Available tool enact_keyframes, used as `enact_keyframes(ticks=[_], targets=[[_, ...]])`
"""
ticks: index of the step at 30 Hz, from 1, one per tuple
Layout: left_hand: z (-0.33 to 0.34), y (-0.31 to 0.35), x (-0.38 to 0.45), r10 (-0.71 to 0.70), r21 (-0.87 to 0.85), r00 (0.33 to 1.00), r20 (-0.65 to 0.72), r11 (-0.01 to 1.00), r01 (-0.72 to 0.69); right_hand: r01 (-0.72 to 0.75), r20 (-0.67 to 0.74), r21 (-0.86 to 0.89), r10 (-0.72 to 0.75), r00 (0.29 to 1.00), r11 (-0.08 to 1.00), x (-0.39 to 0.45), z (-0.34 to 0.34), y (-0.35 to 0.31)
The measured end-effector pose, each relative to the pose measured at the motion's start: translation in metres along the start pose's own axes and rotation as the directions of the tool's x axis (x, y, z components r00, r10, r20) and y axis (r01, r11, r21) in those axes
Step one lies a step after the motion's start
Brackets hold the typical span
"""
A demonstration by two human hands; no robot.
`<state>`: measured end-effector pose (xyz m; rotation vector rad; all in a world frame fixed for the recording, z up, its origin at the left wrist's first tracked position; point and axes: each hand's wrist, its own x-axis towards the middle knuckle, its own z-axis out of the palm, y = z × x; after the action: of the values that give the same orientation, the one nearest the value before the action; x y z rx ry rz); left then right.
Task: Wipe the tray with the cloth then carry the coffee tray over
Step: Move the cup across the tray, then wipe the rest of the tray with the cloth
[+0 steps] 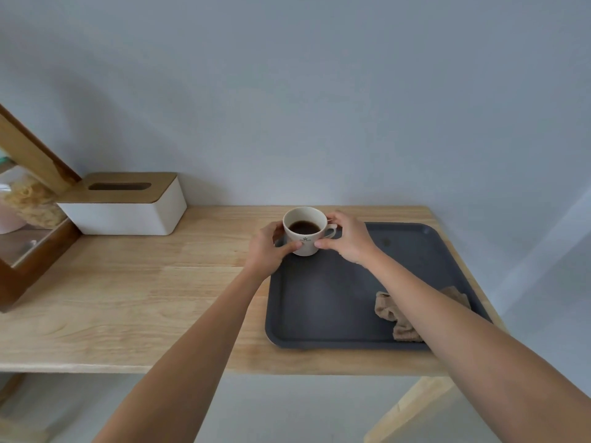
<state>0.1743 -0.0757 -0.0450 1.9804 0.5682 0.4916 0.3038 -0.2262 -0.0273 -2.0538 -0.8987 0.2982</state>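
Observation:
A dark grey tray (323,308) lies on the right part of the wooden table (128,282). A white cup of coffee (303,230) is at the tray's far left corner, its handle pointing right. My left hand (267,251) grips the cup from the left and my right hand (347,239) grips it from the right, near the handle. Whether the cup rests on the tray or is slightly lifted is unclear. A crumpled beige cloth (396,318) lies on the tray's near right part, partly hidden by my right forearm.
A white tissue box with a wooden lid (128,209) stands at the back left, against the wall. A wooden-framed cabinet with glass (28,251) fills the far left edge. The table's front edge (160,367) is close to me, and a wooden leg (412,407) shows below right.

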Motion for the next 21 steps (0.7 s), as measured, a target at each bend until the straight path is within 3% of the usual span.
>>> enact_keyframes(ticks=[5, 11, 16, 21], targets=[[-0.001, -0.001, -0.001, -0.005, 0.01, 1.0, 0.003, 1.0, 0.005, 0.002, 0.017, -0.027, -0.002, 1.0, 1.0, 0.002, 0.0, 0.001], [0.004, -0.001, -0.037, -0.008, 0.186, 0.996, 0.087, 0.983, -0.008, -0.033, 0.139, -0.158, 0.056, 0.989, 0.987, -0.039, -0.033, 0.002], [0.02, -0.005, -0.095, -0.161, 0.512, 0.985, 0.058, 0.852, 0.109, 0.05, 0.165, -0.258, -0.007, 0.986, 0.965, -0.129, -0.09, 0.025], [0.036, -0.004, -0.112, -0.112, 0.658, 0.994, -0.022, 0.747, 0.098, 0.132, 0.331, -0.52, 0.057, 0.942, 0.844, -0.181, -0.087, 0.061]])
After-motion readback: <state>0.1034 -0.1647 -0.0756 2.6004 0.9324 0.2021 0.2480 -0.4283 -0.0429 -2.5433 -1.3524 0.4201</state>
